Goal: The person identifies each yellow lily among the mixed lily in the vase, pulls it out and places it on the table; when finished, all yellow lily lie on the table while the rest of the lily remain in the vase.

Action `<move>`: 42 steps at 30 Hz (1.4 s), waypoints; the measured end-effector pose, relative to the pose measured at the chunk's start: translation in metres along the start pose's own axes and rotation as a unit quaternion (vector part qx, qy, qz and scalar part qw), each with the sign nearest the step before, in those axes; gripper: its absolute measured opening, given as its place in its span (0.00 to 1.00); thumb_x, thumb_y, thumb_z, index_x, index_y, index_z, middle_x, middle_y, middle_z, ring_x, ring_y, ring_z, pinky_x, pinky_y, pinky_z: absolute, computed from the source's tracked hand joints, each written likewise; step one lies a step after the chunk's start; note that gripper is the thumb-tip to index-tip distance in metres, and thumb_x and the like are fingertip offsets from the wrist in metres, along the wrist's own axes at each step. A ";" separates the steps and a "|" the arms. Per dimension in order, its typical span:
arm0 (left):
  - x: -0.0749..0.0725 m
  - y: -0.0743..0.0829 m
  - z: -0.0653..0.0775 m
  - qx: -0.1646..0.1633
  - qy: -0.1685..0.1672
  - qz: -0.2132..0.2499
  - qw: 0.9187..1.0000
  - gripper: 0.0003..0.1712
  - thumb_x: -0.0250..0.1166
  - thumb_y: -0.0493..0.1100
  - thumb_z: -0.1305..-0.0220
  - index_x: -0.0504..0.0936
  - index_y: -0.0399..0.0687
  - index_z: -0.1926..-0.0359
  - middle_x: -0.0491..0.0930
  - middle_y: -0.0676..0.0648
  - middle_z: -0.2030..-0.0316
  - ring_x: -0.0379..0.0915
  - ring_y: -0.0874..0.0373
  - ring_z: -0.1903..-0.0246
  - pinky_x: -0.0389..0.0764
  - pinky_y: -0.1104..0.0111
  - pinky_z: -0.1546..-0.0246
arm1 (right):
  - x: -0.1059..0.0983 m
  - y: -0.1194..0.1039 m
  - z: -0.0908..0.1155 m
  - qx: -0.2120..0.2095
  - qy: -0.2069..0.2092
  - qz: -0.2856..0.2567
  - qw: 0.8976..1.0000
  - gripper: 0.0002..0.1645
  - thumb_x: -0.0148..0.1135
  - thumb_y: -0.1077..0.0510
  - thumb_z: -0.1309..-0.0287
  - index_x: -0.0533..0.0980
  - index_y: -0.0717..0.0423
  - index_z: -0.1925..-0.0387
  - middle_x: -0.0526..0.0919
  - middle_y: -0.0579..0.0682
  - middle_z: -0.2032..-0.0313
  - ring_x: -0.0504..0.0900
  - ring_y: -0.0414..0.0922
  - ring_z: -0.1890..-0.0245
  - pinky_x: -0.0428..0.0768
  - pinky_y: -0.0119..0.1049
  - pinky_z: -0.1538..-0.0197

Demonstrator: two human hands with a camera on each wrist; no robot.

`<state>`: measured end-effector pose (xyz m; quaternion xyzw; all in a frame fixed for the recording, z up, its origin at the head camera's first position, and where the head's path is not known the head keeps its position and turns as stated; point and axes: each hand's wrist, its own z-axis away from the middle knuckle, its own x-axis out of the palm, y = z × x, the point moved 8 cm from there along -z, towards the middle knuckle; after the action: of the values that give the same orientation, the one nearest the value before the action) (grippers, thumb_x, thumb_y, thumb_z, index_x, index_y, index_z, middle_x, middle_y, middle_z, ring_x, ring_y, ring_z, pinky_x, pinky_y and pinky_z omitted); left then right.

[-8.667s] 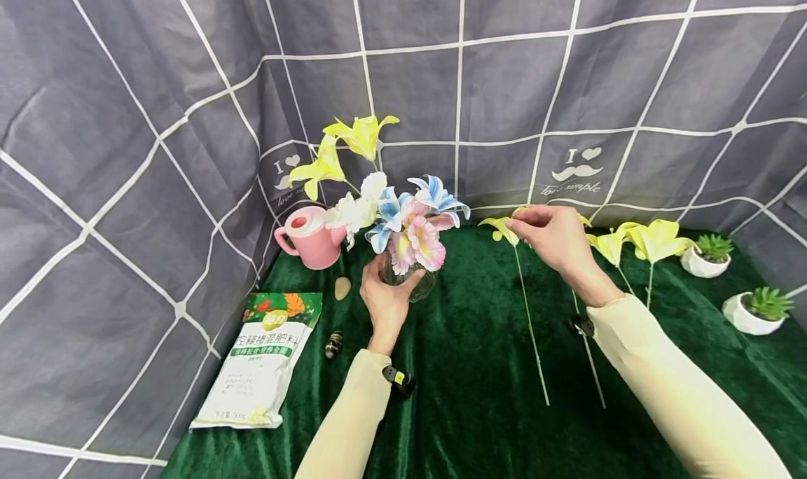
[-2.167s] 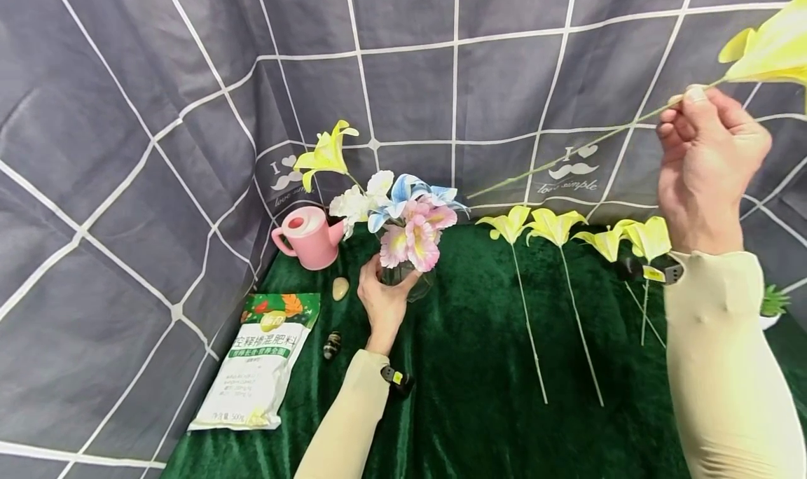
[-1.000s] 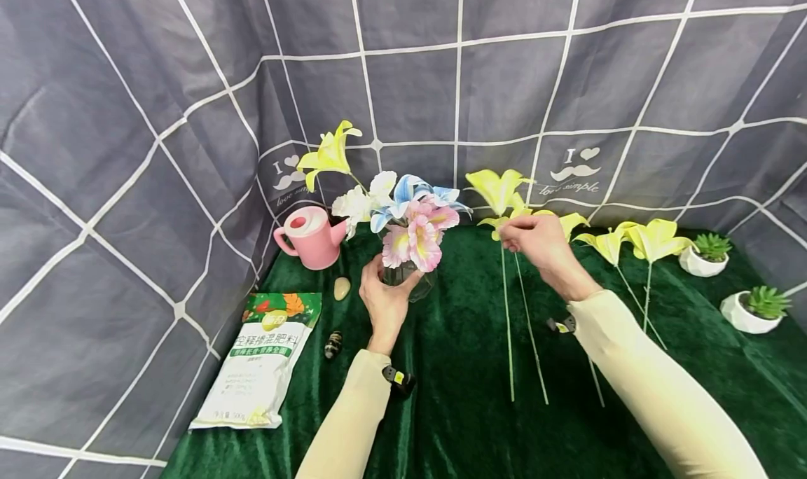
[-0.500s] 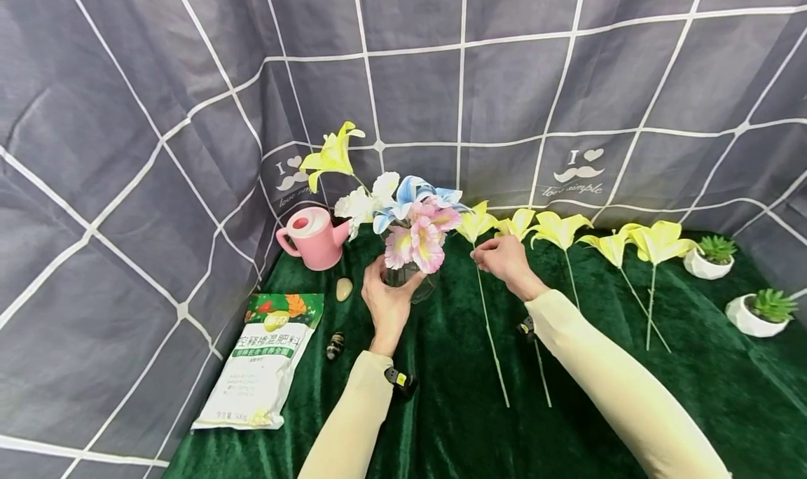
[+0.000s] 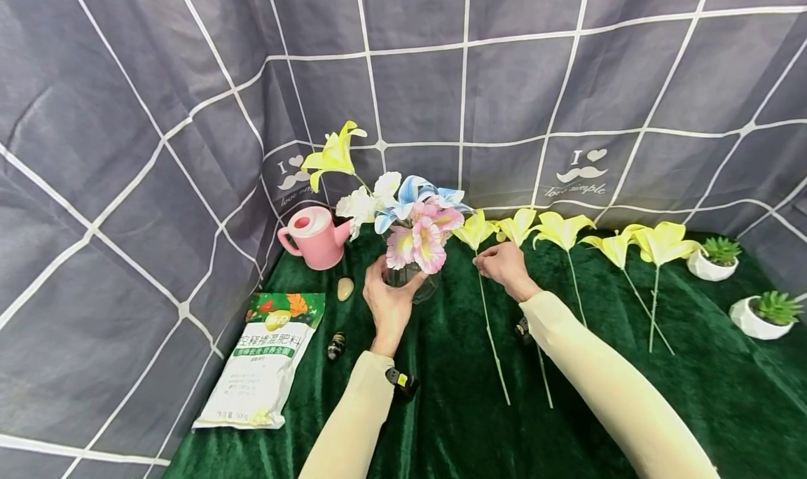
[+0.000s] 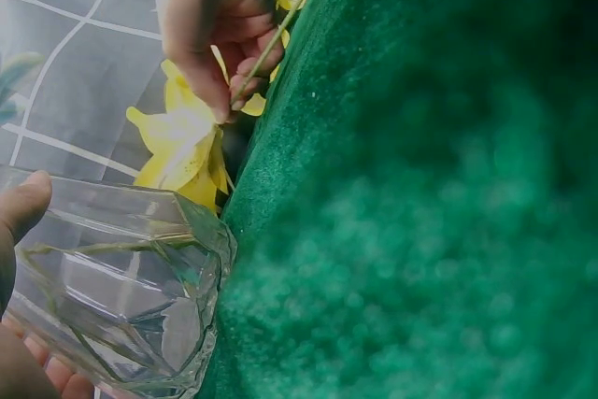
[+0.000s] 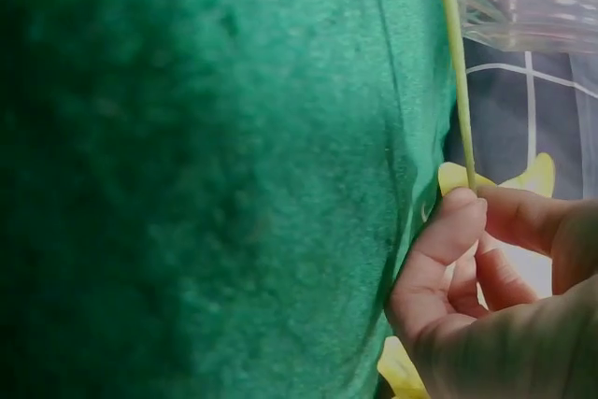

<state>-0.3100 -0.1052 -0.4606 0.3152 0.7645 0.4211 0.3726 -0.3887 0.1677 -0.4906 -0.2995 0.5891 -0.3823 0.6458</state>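
My left hand grips a clear glass vase around its lower part, thumb on one side and fingers on the other. The vase stands upright with pink flowers, blue lilies, white flowers and one tall yellow lily in it; stems show through the glass. Just right of the vase, my right hand pinches the stem of another yellow lily just below its bloom. That lily lies along the green cloth, stem end toward me.
Several more yellow lilies lie in a row to the right, two with stems crossed. Two potted succulents stand far right. On the left are a pink watering can, a fertilizer bag, a pale pebble and a dark striped stone.
Two tall yellow lilies stood in the vase at first. My right hand drew one out, raised it to the right, then laid it down beside the vase. My left hand stayed on the vase.
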 end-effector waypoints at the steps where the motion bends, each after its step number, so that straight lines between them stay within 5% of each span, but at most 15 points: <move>1: 0.000 0.000 0.000 0.000 -0.001 0.000 1.000 0.43 0.84 0.57 0.60 0.79 0.52 0.41 0.81 0.46 0.49 0.78 0.48 0.48 0.79 0.54 0.45 | 0.000 0.001 0.000 0.002 -0.002 -0.002 1.000 0.13 0.64 0.60 0.41 0.88 0.61 0.60 0.91 0.53 0.71 0.82 0.35 0.76 0.80 0.28 0.65; 17: 0.000 -0.001 0.000 -0.010 -0.003 -0.005 1.000 0.44 0.84 0.59 0.60 0.79 0.52 0.41 0.80 0.46 0.48 0.77 0.49 0.47 0.79 0.54 0.44 | -0.001 -0.004 0.006 0.017 -0.007 0.008 1.000 0.15 0.69 0.50 0.40 0.87 0.58 0.59 0.91 0.52 0.67 0.87 0.43 0.68 0.82 0.32 0.65; 25: -0.001 0.001 0.000 -0.009 -0.003 -0.003 1.000 0.44 0.84 0.57 0.60 0.79 0.52 0.40 0.80 0.46 0.47 0.77 0.49 0.47 0.80 0.53 0.44 | -0.023 -0.021 0.028 -0.001 0.015 0.001 1.000 0.18 0.68 0.46 0.39 0.86 0.55 0.56 0.90 0.59 0.59 0.89 0.51 0.60 0.80 0.30 0.65; 33: 0.000 0.001 0.000 -0.005 -0.004 -0.004 1.000 0.44 0.84 0.59 0.60 0.79 0.53 0.41 0.81 0.46 0.48 0.77 0.49 0.48 0.79 0.54 0.45 | -0.064 -0.068 0.060 -0.055 0.062 -0.043 0.996 0.16 0.70 0.47 0.40 0.86 0.53 0.57 0.88 0.40 0.71 0.82 0.32 0.75 0.81 0.29 0.67; 38: -0.001 0.000 0.000 -0.007 -0.005 -0.005 1.000 0.44 0.83 0.61 0.60 0.79 0.53 0.41 0.81 0.47 0.48 0.77 0.49 0.48 0.78 0.54 0.44 | -0.087 -0.105 0.079 -0.107 0.079 -0.088 0.987 0.18 0.71 0.48 0.40 0.86 0.57 0.55 0.85 0.28 0.76 0.83 0.31 0.75 0.83 0.29 0.67; 42: 0.000 0.000 0.000 -0.006 -0.005 -0.007 1.000 0.44 0.83 0.61 0.60 0.79 0.53 0.41 0.81 0.47 0.48 0.77 0.49 0.48 0.78 0.54 0.44 | -0.099 -0.137 0.094 -0.145 0.090 -0.113 0.979 0.19 0.72 0.48 0.42 0.86 0.57 0.55 0.86 0.29 0.75 0.85 0.32 0.74 0.82 0.28 0.67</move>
<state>-0.3101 -0.1057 -0.4606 0.3100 0.7624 0.4214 0.3810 -0.3165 0.1736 -0.3117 -0.4189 0.6565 -0.3891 0.4921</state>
